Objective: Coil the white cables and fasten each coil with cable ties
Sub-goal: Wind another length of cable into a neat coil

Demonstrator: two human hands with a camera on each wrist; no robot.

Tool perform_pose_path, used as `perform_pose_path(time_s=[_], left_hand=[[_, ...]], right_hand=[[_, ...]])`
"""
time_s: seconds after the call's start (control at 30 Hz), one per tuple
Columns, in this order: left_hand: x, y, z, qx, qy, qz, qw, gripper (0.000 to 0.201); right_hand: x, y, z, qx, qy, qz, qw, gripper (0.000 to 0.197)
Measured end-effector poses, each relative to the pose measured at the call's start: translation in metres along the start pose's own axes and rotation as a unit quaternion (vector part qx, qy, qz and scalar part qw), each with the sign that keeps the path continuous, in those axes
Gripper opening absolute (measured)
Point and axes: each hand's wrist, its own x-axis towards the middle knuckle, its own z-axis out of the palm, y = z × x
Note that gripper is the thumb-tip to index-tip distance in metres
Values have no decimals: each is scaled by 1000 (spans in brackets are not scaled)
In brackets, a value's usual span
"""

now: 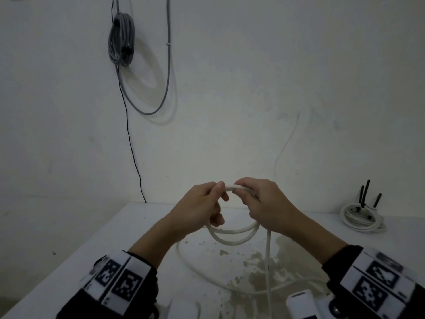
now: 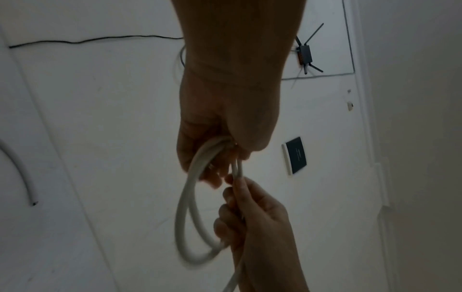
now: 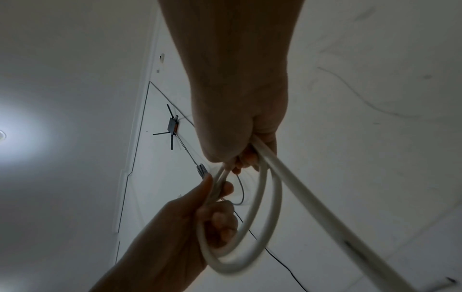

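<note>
A white cable is wound into a small coil held above the table. My left hand grips the coil's left side, fingers curled round the loops. My right hand grips the top right of the coil, thumb and fingers curled on the cable. The two hands nearly touch at the top. From the right hand the loose cable tail drops to the table and sweeps in a wide loop across it.
A finished white coil lies at the table's far right beside a router with black antennas. Grey cable bundle hangs on the wall. The tabletop has a worn, stained patch. White objects sit at the near edge.
</note>
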Motion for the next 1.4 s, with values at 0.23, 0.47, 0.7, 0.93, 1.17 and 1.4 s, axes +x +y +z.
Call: perform_pose_path(time_s=[0.23, 0.47, 0.7, 0.93, 1.17, 1.4], left_hand=[[1, -2, -9, -144, -176, -101, 968, 42], [6, -8, -16, -348, -165, -152, 910, 40], [25, -23, -59, -705, -155, -17, 692, 52], [26, -7, -50, -661, 170, 92, 725, 40], [7, -13, -1, -155, 143, 181, 961, 28], [-7, -23, 18, 6, 49, 148, 988, 36]], right_hand=[[0, -5, -3, -32, -95, -48, 994, 20], [-3, 0, -11, 213, -82, 93, 969, 25], [-35, 23, -13, 267, -171, 185, 930, 17], [-41, 38, 13, -105, -51, -19, 993, 33], [-17, -3, 11, -225, -21, -281, 933, 26], [2, -22, -18, -205, 15, -276, 939, 50]])
